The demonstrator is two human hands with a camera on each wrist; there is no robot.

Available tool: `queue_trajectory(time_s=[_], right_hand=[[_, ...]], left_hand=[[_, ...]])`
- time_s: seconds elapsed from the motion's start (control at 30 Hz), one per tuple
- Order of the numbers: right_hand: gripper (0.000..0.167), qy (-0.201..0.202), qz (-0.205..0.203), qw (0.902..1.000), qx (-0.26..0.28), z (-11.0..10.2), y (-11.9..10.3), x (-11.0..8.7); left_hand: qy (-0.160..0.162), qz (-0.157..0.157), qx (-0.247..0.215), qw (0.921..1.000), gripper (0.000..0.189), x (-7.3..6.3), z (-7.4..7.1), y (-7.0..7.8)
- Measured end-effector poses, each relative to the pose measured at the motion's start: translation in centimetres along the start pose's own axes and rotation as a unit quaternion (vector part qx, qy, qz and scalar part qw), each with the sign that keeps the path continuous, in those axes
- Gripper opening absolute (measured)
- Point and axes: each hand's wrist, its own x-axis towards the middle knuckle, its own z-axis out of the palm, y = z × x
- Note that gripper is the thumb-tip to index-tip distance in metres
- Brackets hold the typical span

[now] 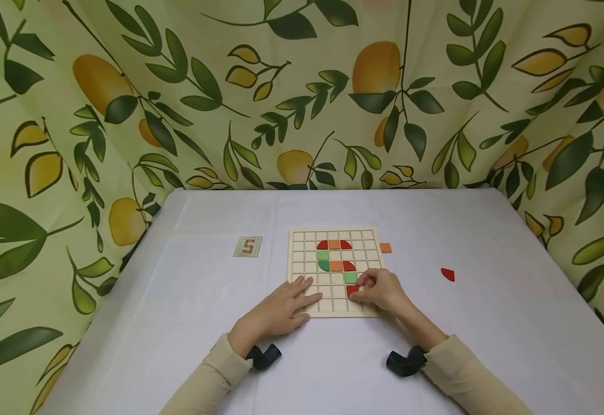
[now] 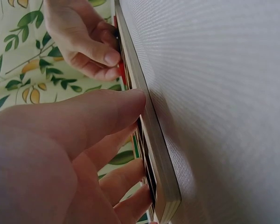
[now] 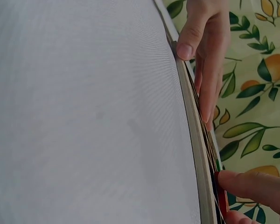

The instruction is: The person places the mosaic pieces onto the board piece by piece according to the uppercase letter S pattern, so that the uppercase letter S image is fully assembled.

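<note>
A square wooden grid board [image 1: 302,305] lies on the table, with red, orange and green tiles forming a curved shape in its cells. My right hand [image 1: 384,290] is over the board's right side and pinches a red tile [image 1: 351,289] between thumb and fingertip, just below a green square tile [image 1: 351,277]. In the right wrist view the red tile [image 3: 222,195] stands slightly above the board's surface at the fingertips. My left hand [image 1: 279,306] rests with spread fingers on the board's lower left, its thumb [image 2: 126,105] at the near edge.
A small card [image 1: 248,246] with a printed grid and an S-like figure lies left of the board. An orange square tile [image 1: 385,248] sits by the board's right edge. Farther right is a red rounded tile [image 1: 448,274]. A leaf-patterned curtain [image 1: 291,115] surrounds the table.
</note>
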Motion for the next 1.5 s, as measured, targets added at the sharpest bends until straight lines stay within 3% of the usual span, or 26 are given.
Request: queue_trajectory(time_s=[0.37,0.67,0.93,1.2,1.5], right_hand=[[0.028,0.009,-0.010,0.9997,-0.019,-0.1,-0.2,0.4],[0.028,-0.018,-0.026,0.9995,0.002,-0.7,0.1,0.4],[0.025,-0.036,-0.065,0.9971,-0.015,-2.5,1.5,0.9],[0.029,-0.033,-0.061,0.9973,-0.024,-4.7,2.0,1.5],[0.034,-0.067,-0.048,0.9965,-0.011,-7.1,2.5,3.1]], left_hand=[[-0.001,-0.001,-0.009,1.0000,0.049,0.2,-0.1,-0.2],[0.004,0.000,-0.005,1.0000,0.049,0.1,-0.2,-0.1],[0.005,0.004,-0.004,1.0000,0.049,0.1,0.0,-0.1],[0.006,0.005,-0.011,0.9999,0.048,0.0,-0.1,0.0],[0.008,0.009,-0.012,0.9999,0.048,0.0,0.0,0.0]])
